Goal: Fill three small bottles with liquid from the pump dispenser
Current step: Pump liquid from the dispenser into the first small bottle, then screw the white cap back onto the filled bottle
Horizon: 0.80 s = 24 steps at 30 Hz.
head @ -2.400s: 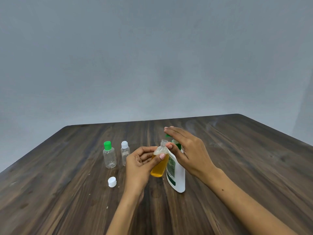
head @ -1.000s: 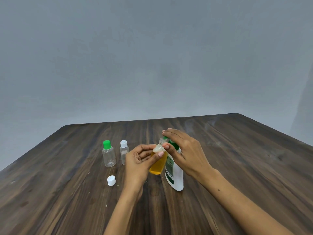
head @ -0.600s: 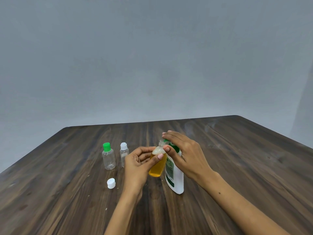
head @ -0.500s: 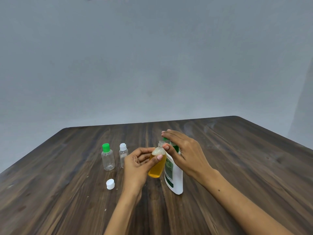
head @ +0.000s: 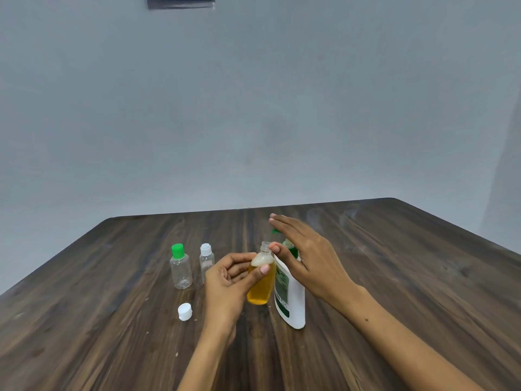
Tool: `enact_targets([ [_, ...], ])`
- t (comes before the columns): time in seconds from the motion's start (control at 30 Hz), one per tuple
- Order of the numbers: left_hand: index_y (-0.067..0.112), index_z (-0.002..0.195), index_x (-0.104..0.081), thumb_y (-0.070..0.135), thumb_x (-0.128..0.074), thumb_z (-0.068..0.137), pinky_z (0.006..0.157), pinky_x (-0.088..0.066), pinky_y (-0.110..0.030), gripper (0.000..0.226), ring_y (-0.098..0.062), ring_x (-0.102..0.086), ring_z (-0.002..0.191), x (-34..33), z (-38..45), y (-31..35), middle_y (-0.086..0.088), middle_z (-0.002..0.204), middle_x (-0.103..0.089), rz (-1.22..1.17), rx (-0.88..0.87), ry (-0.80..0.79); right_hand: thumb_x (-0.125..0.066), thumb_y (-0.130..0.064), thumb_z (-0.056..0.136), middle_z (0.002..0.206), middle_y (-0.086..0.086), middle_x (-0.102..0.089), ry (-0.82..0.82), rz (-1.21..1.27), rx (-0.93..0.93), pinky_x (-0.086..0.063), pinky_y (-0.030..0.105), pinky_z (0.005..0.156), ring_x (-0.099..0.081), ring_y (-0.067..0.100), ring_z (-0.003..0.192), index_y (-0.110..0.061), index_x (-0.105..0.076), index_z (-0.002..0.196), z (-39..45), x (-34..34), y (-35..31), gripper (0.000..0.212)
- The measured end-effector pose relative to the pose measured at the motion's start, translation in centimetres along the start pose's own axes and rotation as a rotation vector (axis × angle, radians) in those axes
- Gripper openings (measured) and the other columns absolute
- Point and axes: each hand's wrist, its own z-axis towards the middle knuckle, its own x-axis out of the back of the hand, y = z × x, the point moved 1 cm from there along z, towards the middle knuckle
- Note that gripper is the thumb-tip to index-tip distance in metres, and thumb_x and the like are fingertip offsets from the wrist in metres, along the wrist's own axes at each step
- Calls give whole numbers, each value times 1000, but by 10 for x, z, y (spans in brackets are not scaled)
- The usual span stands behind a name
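Left hand (head: 225, 280), lower centre of frame: fingers and thumb curled around a small clear plastic bottle (head: 261, 280), uncapped, mostly filled with amber liquid and topped with foam. The bottle is upright, beside the white pump dispenser with green pump head (head: 291, 294). Right hand (head: 307, 258): fingers straight, palm down over the pump head, gripping nothing. To the left on the dark wooden table (head: 408, 263) stand a green-capped clear bottle (head: 180, 268) and a white-capped clear bottle (head: 206, 261). A loose white cap (head: 185, 311) lies nearer the lower left.
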Motion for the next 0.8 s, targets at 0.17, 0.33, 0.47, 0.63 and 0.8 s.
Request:
enact_targets([
  [0.17,8,101,-63,15,-81,57,72,-57,-21,48,-21,-73,91,13,-5,2,-12,95,-75,-54,-24,39,-28,-59,96,145,-1,-42,16,-83,91,-29,24,108,-33,7,134,-14,-39,143,-4,3,-1,66],
  [0.33,9,99,-60,9,-80,58,74,-57,-23,46,-22,-73,92,43,-15,4,-12,95,-74,-49,-63,72,-43,-43,96,138,6,-51,135,-98,187,-34,26,107,-42,14,130,-6,-47,137,-5,4,-18,55],
  [0.47,10,95,-59,7,-79,59,72,-57,-21,42,-19,-72,88,79,-33,9,-8,91,-71,15,-93,117,-50,-32,96,128,8,-58,117,-31,292,-38,25,105,-50,17,124,-4,-56,128,-17,-14,-43,43],
  [0.63,7,94,-56,-14,-73,70,71,-55,-18,36,-7,-70,82,121,-63,11,-2,89,-68,104,-97,189,-45,-36,96,122,7,-62,-166,6,297,-48,33,94,-56,19,116,-8,-59,125,-39,-66,-53,42],
  [0.8,8,97,-57,-11,-74,72,73,-55,-18,36,-7,-70,86,143,-81,6,0,92,-68,132,-79,240,-47,-33,95,130,2,-56,-358,-3,288,-49,32,88,-53,17,117,-13,-53,131,-41,-106,-58,41],
])
